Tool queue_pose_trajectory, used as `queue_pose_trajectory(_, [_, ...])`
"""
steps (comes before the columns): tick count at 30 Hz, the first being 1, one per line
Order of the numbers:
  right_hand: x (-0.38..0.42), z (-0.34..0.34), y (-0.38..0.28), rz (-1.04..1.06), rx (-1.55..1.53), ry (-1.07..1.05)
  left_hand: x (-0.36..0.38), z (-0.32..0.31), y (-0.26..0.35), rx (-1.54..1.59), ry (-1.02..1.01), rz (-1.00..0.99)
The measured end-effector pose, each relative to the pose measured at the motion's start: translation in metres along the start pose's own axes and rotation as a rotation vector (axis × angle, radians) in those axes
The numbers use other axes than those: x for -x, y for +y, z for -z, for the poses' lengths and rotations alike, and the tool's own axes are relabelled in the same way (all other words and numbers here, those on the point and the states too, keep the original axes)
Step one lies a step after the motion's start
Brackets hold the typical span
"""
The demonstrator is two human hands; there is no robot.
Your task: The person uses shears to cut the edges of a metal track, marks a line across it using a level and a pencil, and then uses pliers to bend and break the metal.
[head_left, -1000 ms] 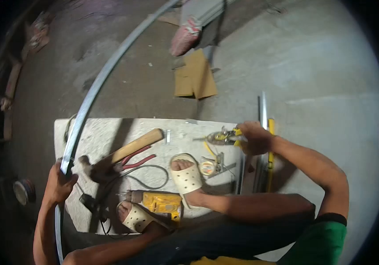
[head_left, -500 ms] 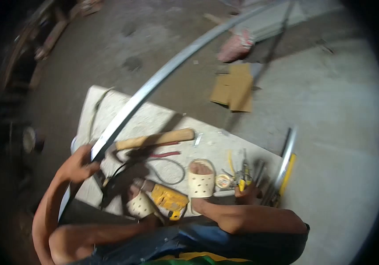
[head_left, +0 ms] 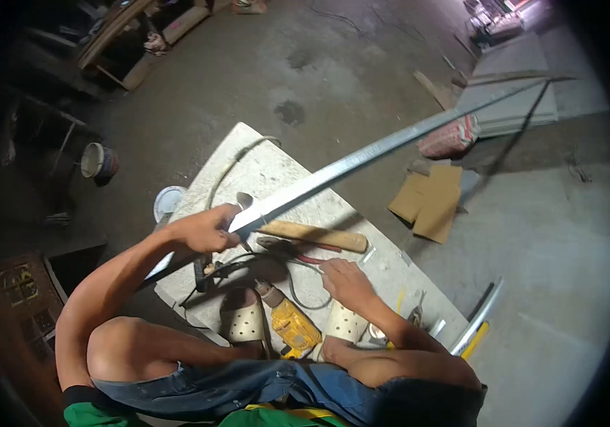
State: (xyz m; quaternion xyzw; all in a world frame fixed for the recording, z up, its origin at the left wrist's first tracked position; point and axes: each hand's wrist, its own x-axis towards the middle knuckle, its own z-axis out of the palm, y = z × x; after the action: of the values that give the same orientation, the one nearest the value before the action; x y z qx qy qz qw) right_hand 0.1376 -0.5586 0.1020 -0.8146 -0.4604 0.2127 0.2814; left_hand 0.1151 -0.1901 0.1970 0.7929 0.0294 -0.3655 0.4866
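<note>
My left hand (head_left: 211, 228) is wrapped round a long metal bar (head_left: 347, 165), which slants up to the far right over the white board (head_left: 248, 153). My right hand (head_left: 346, 282) lies at the red handles of the pliers (head_left: 310, 258), its fingers bent; what is under them is hidden. Just beyond is a hammer with a wooden handle (head_left: 319, 235). A yellow drill (head_left: 294, 327) lies between my feet, with a dark cable (head_left: 292, 281) looping beside it.
Cardboard (head_left: 436, 203) and a red-and-white sack (head_left: 448, 139) lie on the floor at the right. A bucket (head_left: 98, 162) stands at the left, a white lid (head_left: 170, 202) by the board. A metal tube (head_left: 483, 313) and yellow level (head_left: 475, 340) lie at the lower right.
My right hand has moved from the small tools at the right to the pliers' handles. My left hand still holds the bar, which now points further right; the view has shifted.
</note>
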Motion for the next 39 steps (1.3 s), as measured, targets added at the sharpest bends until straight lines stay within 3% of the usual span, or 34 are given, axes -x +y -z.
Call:
queue_pose_trajectory(1, [-0.017,-0.017,0.001,-0.026,0.198,0.006,0.0,0.002,0.003,0.043,-0.061,-0.044])
queue_pose_trajectory(2, [-0.024,-0.03,0.001,-0.06,0.394,0.012,0.006,-0.002,0.009,0.151,0.036,0.107])
queue_pose_trajectory(3, [-0.027,-0.032,-0.004,-0.056,0.386,0.014,0.008,0.0,0.008,0.147,0.039,0.115])
queue_pose_trajectory(5, [-0.034,-0.032,-0.008,-0.14,0.509,-0.075,0.0,0.008,0.004,0.263,-0.138,0.043])
queue_pose_trajectory(7, [-0.04,-0.039,-0.004,-0.137,0.519,-0.093,-0.005,0.009,-0.003,0.268,-0.196,0.069])
queue_pose_trajectory(9, [-0.046,-0.039,-0.005,-0.198,0.466,-0.159,-0.008,0.005,-0.007,0.249,-0.191,-0.089])
queue_pose_trajectory(10, [-0.047,-0.036,-0.011,-0.184,0.461,-0.161,-0.006,0.005,-0.003,0.285,-0.192,0.014])
queue_pose_trajectory(12, [-0.049,-0.021,-0.025,-0.329,0.364,-0.237,-0.003,0.006,0.007,0.291,-0.172,0.023])
queue_pose_trajectory(17, [-0.043,-0.021,-0.029,-0.241,0.238,-0.142,-0.004,0.003,0.0,0.324,-0.164,-0.038])
queue_pose_trajectory(21, [-0.033,-0.031,-0.009,-0.011,0.185,0.01,-0.005,0.004,0.0,0.365,-0.196,0.011])
queue_pose_trajectory(27, [-0.028,-0.003,-0.014,-0.063,-0.046,-0.009,-0.011,0.005,-0.005,0.4,-0.26,-0.135])
queue_pose_trajectory(29, [-0.021,0.017,-0.015,-0.14,-0.107,-0.04,-0.01,0.008,-0.004,0.392,-0.253,-0.093])
queue_pose_trajectory(31, [-0.014,0.029,-0.004,-0.23,-0.632,-0.102,-0.009,0.014,-0.003,0.384,-0.244,-0.054])
queue_pose_trajectory(33, [-0.004,0.029,0.006,-0.173,-0.759,-0.157,-0.008,0.02,0.0,0.43,-0.242,0.026])
queue_pose_trajectory(36, [0.0,0.024,0.006,-0.173,-1.26,-0.183,-0.01,0.025,0.0,0.41,-0.23,-0.024])
queue_pose_trajectory(39, [-0.01,0.021,-0.007,-0.323,-1.066,-0.225,-0.009,0.022,0.004,0.397,-0.206,-0.006])
